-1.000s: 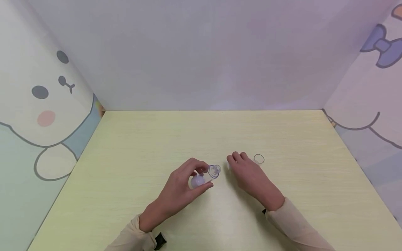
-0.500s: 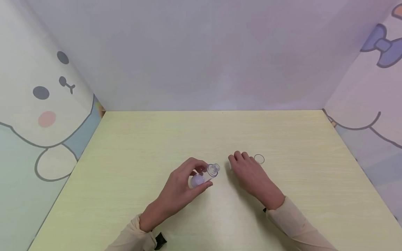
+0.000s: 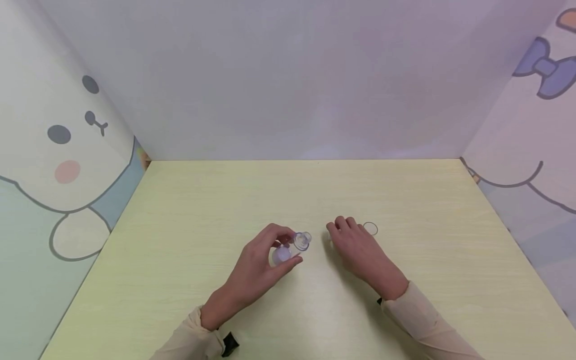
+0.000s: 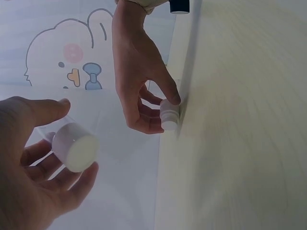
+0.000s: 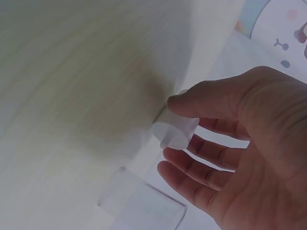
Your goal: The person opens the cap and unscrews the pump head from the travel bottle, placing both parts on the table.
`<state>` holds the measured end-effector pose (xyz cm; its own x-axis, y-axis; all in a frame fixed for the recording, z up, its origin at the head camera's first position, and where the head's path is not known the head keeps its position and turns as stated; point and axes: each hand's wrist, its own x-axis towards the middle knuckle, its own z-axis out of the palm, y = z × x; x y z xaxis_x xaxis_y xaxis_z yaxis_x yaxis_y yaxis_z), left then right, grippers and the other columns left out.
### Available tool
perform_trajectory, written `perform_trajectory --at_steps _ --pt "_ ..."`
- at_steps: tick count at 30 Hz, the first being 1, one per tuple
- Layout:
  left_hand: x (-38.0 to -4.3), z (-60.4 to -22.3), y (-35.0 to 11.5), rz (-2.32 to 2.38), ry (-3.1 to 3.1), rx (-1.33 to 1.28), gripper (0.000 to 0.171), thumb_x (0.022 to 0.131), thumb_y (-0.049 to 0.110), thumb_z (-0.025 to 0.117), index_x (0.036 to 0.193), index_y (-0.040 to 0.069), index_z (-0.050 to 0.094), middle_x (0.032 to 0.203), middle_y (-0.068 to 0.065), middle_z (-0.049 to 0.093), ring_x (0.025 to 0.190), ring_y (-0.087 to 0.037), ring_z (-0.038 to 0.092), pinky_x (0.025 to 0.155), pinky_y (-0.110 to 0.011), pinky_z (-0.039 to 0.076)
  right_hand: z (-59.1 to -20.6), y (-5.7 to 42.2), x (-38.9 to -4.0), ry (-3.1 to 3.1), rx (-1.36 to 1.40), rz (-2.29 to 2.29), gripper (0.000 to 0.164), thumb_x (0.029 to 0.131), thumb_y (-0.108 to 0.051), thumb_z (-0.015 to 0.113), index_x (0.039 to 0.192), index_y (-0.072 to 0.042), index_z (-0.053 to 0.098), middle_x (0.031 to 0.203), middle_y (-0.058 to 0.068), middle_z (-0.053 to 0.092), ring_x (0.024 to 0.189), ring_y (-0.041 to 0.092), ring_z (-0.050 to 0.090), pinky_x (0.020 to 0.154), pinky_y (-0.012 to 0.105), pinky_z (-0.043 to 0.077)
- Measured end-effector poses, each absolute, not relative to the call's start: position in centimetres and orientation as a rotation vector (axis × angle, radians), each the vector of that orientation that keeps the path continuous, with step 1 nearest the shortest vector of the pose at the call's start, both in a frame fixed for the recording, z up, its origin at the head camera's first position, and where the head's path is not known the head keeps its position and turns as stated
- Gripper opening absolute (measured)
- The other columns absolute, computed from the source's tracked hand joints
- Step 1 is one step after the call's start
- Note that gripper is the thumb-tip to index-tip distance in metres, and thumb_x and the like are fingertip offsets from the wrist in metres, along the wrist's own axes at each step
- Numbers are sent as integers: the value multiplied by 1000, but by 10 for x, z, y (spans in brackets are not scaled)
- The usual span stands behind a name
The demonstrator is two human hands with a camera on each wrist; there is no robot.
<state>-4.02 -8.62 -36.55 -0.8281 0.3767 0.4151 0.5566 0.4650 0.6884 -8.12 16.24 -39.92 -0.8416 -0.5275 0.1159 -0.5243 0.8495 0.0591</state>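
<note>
My left hand (image 3: 254, 270) grips a small clear bottle (image 3: 282, 254) between thumb and fingers. The bottle is tilted in mid-air, its clear collared neck facing right and its lilac-white lower part inside the hand. In the left wrist view the bottle's pale round base shows. Over at the right, my right hand (image 3: 360, 252) pinches a small white stepped cap-like piece (image 5: 175, 127) with a short nub at one end. From above, the fingers hide most of this piece; it is low by the table, and I cannot tell whether it touches.
Just beyond the right hand a clear, hollow cylinder (image 5: 144, 201) stands on the pale wooden table (image 3: 202, 200); from above only its thin round outline shows. Walls with cartoon animals flank the table, and a plain wall (image 3: 306, 80) closes the back.
My left hand has shifted slightly up and left, and the bottle's neck has drawn a little away from the right hand. The right hand stays nearly in place.
</note>
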Motion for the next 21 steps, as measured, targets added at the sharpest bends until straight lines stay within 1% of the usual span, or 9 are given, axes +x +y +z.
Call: perform_trajectory --at_steps 8,15,18,21 --pt "-43 -368 -86 -1292 -2510 -814 42 84 24 79 119 16 56 109 6 61 99 -10 62 86 -24 55 -400 164 -82 -2892 835 -5 35 83 -2 73 112 -5 55 101 10 55 89 27 52 65 35 48" --pt "-48 -371 -85 -1292 -2520 -797 44 83 22 80 120 15 56 111 7 62 102 -6 62 89 -26 56 -400 165 -82 -2890 850 8 30 83 -2 73 106 -7 54 94 6 52 81 23 48 61 30 42" --pt "-51 -373 -84 -1307 -2527 -776 45 82 21 81 120 15 57 112 7 63 101 -6 63 89 -30 56 -398 166 -81 -2890 855 17 30 83 -4 73 107 -7 55 93 6 53 81 23 48 61 29 42" --pt "-55 -376 -82 -1357 -2550 -741 45 82 20 81 119 17 57 112 8 64 101 -6 64 90 -30 56 -398 168 -80 -2890 861 32 31 83 -5 74 108 -8 56 96 7 54 84 23 50 63 30 45"
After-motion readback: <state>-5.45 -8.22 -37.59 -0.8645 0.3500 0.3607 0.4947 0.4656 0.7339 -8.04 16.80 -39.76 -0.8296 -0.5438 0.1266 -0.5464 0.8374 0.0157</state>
